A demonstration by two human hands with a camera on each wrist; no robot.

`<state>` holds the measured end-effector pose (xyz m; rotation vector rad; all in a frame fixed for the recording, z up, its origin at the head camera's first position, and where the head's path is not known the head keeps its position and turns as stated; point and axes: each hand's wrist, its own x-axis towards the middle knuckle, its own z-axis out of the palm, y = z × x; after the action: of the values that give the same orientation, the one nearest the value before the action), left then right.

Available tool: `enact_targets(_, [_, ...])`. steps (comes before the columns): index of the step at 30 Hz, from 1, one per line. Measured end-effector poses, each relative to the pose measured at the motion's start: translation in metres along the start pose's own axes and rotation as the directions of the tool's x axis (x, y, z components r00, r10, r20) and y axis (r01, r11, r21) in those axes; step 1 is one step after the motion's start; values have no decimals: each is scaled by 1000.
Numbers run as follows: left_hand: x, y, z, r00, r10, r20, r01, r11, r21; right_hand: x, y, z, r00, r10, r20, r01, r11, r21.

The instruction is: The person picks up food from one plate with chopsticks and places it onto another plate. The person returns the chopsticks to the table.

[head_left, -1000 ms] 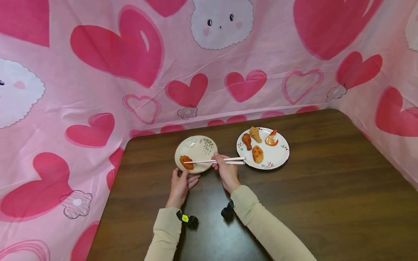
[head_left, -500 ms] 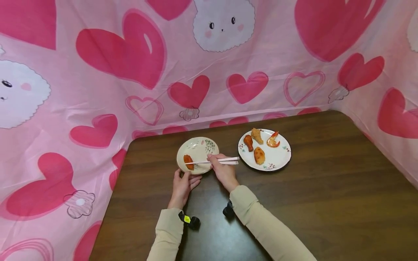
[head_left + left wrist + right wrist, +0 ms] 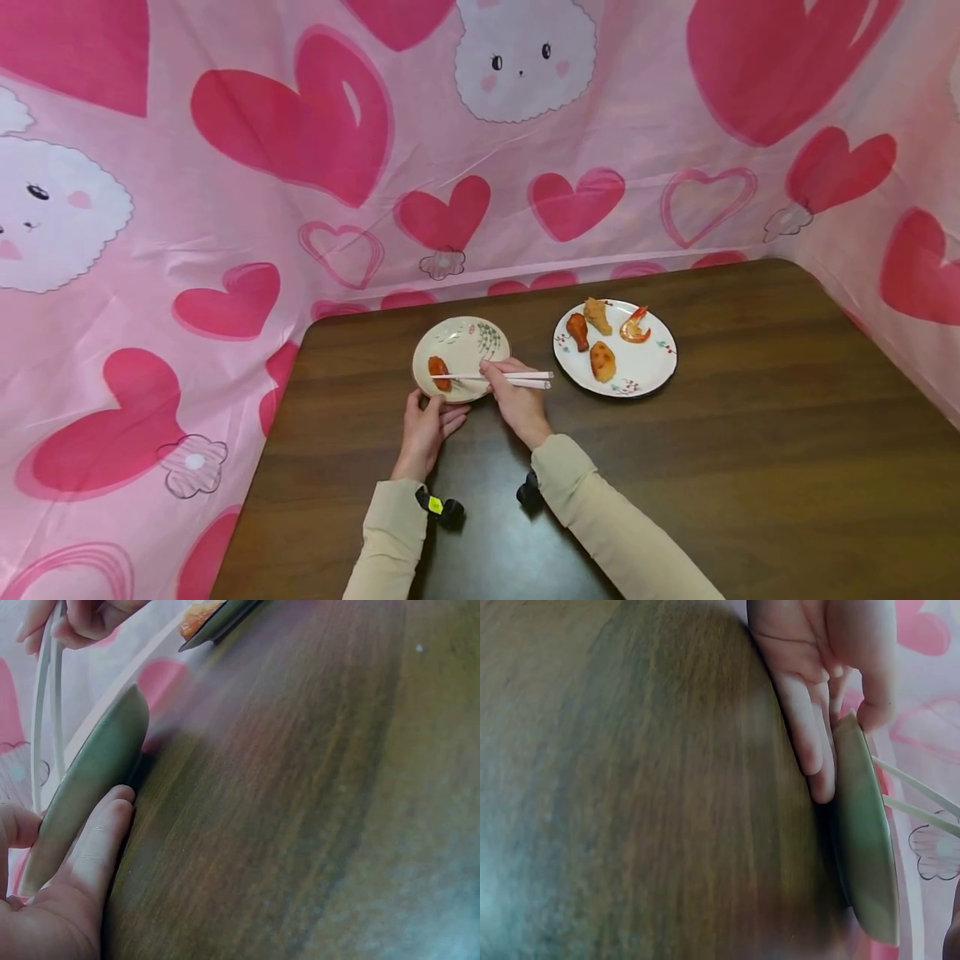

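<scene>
A shallow cream bowl [image 3: 465, 340] with a leaf pattern stands on the table, an orange-brown fried piece [image 3: 438, 365] lying in its left part. My left hand [image 3: 426, 429] grips the bowl's near rim: in the left wrist view the thumb is at the rim and the fingers lie along the bowl's outer side [image 3: 101, 750]. My right hand [image 3: 519, 404] holds a pair of white chopsticks [image 3: 537, 376] over the bowl. Their tips reach left to the fried piece. The right wrist view shows the left hand [image 3: 806, 667] at the bowl, whose inside is hidden there.
Right of the bowl stands a white plate [image 3: 648, 365] with a dark rim. On it lie a drumstick [image 3: 577, 332], a breaded piece [image 3: 597, 317], a golden oval piece [image 3: 602, 362] and a shrimp [image 3: 636, 327]. Pink heart-patterned cloth [image 3: 345, 158] hangs behind the brown table [image 3: 757, 417].
The fried piece has turned and looks narrower under the chopstick tips. My right hand has shifted slightly left over the bowl. My left hand keeps its grip on the rim.
</scene>
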<state>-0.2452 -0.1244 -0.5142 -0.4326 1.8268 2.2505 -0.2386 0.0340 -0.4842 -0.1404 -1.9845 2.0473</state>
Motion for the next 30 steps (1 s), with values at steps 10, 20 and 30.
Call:
enact_targets(10, [-2,0,1,1000,8,-7,-8,1000,-7,5,1,-15,997,81,-16,-82,996,-36])
enact_targets(20, [-1,-1,-1,1000,-1,9,2,1000,-18,6,5,-34,979,181,-93,-171,979,111])
enact_targets(30, [-1,1,-2,1000,-14,22,14,1000,-14,10,8,-49,953,274,-129,-226,926,301])
